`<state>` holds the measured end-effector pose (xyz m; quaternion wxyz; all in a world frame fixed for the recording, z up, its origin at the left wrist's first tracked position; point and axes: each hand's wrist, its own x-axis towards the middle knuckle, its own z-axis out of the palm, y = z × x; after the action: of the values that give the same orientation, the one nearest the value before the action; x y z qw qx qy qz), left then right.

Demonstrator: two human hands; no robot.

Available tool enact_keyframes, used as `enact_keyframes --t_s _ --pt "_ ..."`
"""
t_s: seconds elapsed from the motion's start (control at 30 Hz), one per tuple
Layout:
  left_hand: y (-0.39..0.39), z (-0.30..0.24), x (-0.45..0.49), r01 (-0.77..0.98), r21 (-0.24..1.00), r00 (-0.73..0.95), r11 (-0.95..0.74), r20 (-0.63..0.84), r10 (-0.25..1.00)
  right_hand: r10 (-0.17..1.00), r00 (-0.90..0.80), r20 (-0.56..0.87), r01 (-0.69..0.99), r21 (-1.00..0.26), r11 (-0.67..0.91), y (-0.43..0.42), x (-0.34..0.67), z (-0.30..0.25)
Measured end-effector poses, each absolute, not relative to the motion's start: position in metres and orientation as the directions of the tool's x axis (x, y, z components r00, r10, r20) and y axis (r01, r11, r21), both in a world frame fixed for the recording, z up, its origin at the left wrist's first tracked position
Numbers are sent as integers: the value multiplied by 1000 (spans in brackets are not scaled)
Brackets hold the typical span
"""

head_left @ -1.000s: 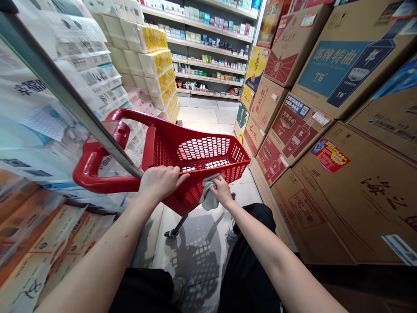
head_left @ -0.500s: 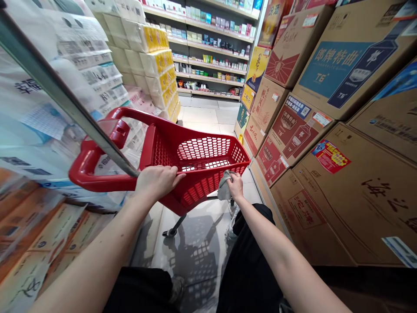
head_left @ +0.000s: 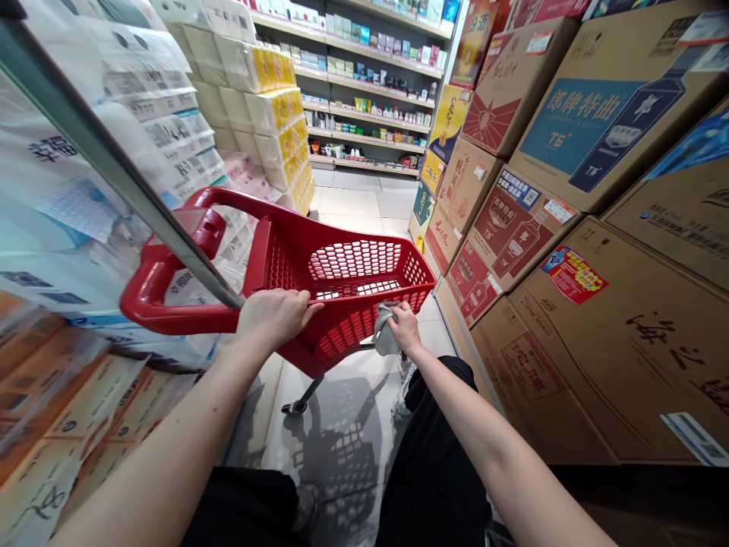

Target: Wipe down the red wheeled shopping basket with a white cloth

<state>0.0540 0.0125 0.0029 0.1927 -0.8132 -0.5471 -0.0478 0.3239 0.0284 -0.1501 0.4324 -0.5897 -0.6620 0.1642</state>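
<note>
A red plastic shopping cart (head_left: pixel 342 304) stands sideways in front of me, its lattice basket holding nothing that I can see. My left hand (head_left: pixel 276 319) is closed over the near rim, close to the handle end, with the thumb lying along the edge. In my right hand (head_left: pixel 405 328) a grey cloth (head_left: pixel 385 334) is bunched between the fingers. The cloth lies against the outer side of the basket just below the rim, towards the narrow front end, and its loose part hangs down.
Cardboard cartons (head_left: pixel 547 319) are stacked along the right. Packs of tissue paper (head_left: pixel 273 114) and other wrapped goods rise on the left. A metal pole (head_left: pixel 114 159) slants across the cart's handle side. Shelves of small products (head_left: pixel 370 83) stand at the back beyond the tiled floor.
My right hand has moved slightly left along the basket's side with the grey cloth. My left hand stays on the rim, and the cart has barely shifted.
</note>
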Motion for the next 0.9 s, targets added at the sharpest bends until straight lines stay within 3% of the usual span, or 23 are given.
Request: enact_keyframes --t_s 0.07,0.23,0.47,0.67,0.9 --pt "12 2 52 908 -257 399 -330 295 868 923 119 367 618 -755 221 28 334 -152" --pt "12 0 50 900 -276 413 -338 294 862 813 514 274 536 -842 -55 40 354 -163" --pt "13 1 53 890 -304 425 -339 286 859 879 397 266 561 -828 -3 41 349 -179" --pt "13 -1 52 902 -263 411 -342 284 866 809 507 296 563 -825 -50 45 362 -178" --pt "15 2 55 897 -270 421 -350 280 863 862 420 284 572 -820 -8 56 372 -168"
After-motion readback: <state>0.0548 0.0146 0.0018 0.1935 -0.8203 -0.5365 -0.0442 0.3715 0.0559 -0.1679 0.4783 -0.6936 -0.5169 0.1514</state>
